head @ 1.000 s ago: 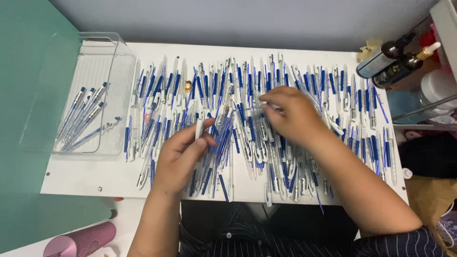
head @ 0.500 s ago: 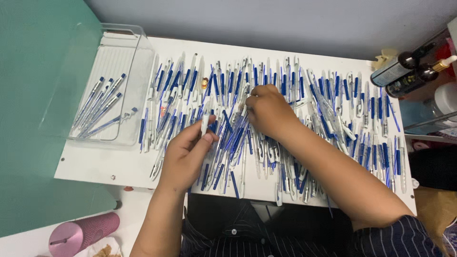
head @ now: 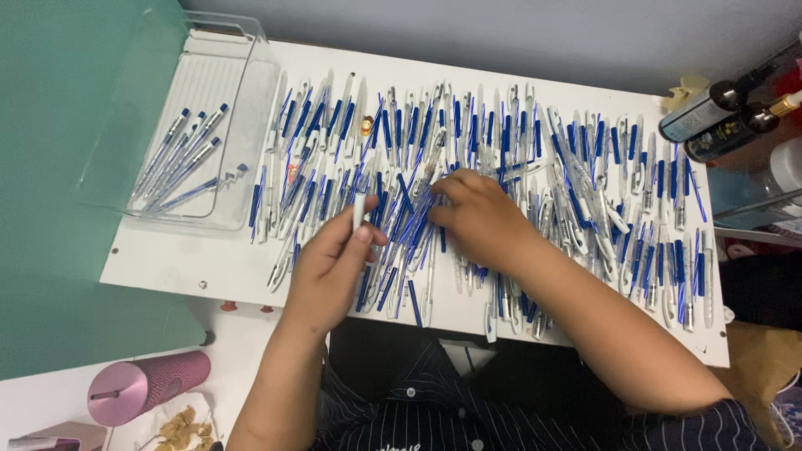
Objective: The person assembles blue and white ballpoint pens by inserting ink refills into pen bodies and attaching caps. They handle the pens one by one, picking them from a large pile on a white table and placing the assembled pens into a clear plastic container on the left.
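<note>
Hands [head: 401, 242] sort pens [head: 585, 167] (white board [head: 167, 259]).

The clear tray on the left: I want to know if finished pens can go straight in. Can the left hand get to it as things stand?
Probably yes. The left hand holds a white pen piece just right of the clear tray, whose top is open; only loose pens lie between.

Seven blue-and-white plastic pens [head: 180, 163] are counted in one clear plastic tray [head: 251, 92]; two dark glass bottles [head: 710, 113] are seen.
</note>
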